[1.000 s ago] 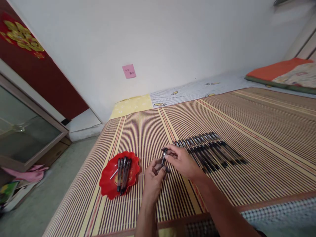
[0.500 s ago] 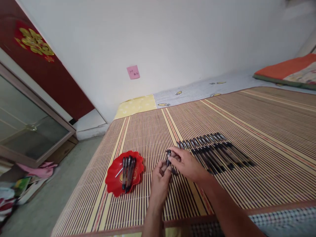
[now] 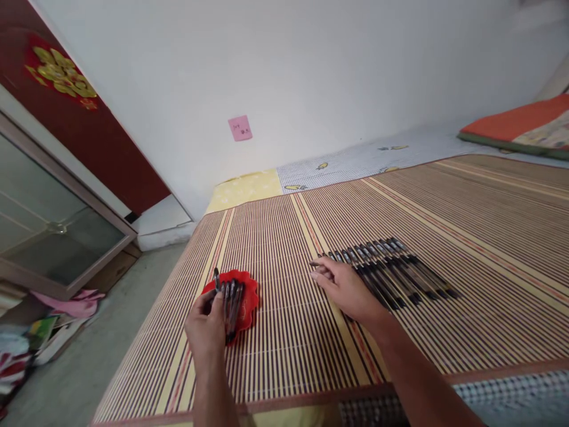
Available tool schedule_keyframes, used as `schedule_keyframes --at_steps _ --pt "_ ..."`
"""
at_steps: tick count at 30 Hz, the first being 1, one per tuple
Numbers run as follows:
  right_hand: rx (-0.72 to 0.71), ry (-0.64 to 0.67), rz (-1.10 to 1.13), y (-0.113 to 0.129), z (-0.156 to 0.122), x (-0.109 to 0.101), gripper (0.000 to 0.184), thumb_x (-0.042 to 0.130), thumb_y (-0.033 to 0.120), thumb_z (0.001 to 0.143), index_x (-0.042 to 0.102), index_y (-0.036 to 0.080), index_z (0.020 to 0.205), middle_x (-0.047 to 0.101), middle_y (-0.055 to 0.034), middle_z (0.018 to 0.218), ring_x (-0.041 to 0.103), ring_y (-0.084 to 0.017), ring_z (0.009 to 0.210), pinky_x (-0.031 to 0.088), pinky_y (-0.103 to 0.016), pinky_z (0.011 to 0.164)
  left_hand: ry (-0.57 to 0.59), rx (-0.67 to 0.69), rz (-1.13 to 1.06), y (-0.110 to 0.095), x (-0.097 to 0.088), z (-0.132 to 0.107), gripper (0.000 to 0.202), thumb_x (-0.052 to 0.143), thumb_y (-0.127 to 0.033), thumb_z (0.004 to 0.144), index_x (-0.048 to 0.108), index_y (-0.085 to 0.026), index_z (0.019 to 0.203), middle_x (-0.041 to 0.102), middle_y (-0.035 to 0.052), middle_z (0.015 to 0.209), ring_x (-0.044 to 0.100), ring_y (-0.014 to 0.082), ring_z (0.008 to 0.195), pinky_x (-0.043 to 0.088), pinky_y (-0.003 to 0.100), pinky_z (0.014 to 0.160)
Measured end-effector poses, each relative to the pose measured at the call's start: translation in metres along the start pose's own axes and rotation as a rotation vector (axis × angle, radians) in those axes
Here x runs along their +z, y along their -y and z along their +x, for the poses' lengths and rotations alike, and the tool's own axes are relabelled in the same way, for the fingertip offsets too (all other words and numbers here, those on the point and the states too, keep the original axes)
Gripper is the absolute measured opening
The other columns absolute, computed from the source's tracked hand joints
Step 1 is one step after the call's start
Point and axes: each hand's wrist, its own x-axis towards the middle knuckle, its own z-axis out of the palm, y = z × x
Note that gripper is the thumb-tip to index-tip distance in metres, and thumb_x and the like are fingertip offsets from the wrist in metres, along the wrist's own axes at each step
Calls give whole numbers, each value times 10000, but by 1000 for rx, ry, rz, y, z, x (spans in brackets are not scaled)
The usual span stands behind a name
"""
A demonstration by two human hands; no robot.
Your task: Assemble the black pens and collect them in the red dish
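Head view, looking down over a striped bamboo mat [image 3: 284, 237] that fills most of the scene. The left hand [image 3: 207, 329] hovers at the near left, fingers curled and pinched together round a black pen [image 3: 216, 279]. The pen stands nearly upright, its tip pointing to the far side. This hand and its pen are right over the near left edge of a red plate [image 3: 253, 287] with a scalloped rim, which lies flat on the mat. A few more dark pens [image 3: 235, 299] lie side by side in the plate, running near to far.

The right hand [image 3: 344, 287] is well apart from the left one, to the right of the plate, palm down and low over the mat. Its fingers [image 3: 319, 271] stretch out loosely toward the far left and reach the left end of a row of pens [image 3: 400, 270]. These lie close together, parallel, slanting from far left to near right. Whether the fingers grip one of them or only touch it cannot be told.

Beyond the mat, at the far edge, lie a yellow sheet [image 3: 242, 190] and a pale checked sheet [image 3: 355, 160]. A pink note [image 3: 240, 127] sticks to the white wall [image 3: 311, 71]. An orange cushion [image 3: 511, 121] rests at the far right. On the left stands a glass-fronted cabinet [image 3: 44, 219] below a dark red panel [image 3: 89, 136] that carries a gold ornament [image 3: 60, 71]. Crumpled things [image 3: 26, 350] lie on the floor near it.
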Motion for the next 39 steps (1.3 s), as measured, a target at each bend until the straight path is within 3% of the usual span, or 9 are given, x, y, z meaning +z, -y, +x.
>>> schedule_keyframes --at_steps 6,10,14,17,20,25,28,33,39 --pt "-4 32 -55 5 -2 0 287 533 271 908 664 143 1129 720 -98 919 669 -191 830 500 -316 750 53 1 150 20 3 18 368 651 -457 713 752 -143 877 747 118 796 699 300 775 540 448 781" --pt "-7 30 -71 5 -2 1 277 537 269 907 666 142 1116 727 -99 912 674 -192 832 502 -315 754 92 53 288 32 5 22 298 606 -403 782 759 -169 885 762 141 873 703 326 834 525 476 818" --pt "-1 36 -77 6 -2 1 266 536 268 903 674 145 1094 730 -99 914 679 -192 836 508 -317 767 48 127 374 39 3 22 287 528 -340 844 761 -177 888 759 161 887 693 343 846 512 490 804" --pt "10 31 -57 5 -3 -5 292 526 308 914 673 155 1115 730 -105 947 684 -199 865 518 -321 775 56 96 364 38 2 21 313 484 -327 860 746 -168 921 748 153 862 690 324 806 515 455 767" --pt "38 -61 -21 2 -3 -18 315 519 367 918 674 170 1108 731 -103 951 692 -208 860 534 -321 746 38 83 271 31 1 18 314 490 -371 858 716 -164 927 732 127 841 686 296 791 514 414 755" --pt "7 -392 65 -3 -2 -46 283 538 382 883 677 159 989 721 -76 842 681 -192 702 543 -326 698 -83 81 114 6 1 7 304 541 -474 844 646 -191 802 643 34 674 617 226 644 476 342 648" --pt "10 -453 85 -7 -4 -58 286 552 396 877 679 159 974 712 -68 821 670 -192 690 532 -320 679 -111 113 48 -9 4 -1 288 543 -460 855 606 -202 744 577 -9 602 551 182 562 439 301 582" --pt "56 -173 -108 -17 -7 -61 214 549 330 868 688 172 907 712 -50 793 655 -196 739 479 -301 699 -96 126 -75 -25 14 -14 255 557 -434 871 606 -205 769 561 -30 597 531 157 528 439 272 543" --pt "167 130 -446 -14 -8 -45 139 578 164 824 689 179 742 701 -53 748 632 -187 702 377 -267 624 6 147 -135 -32 29 -30 279 560 -472 895 623 -212 815 566 -36 616 525 149 532 431 258 526"
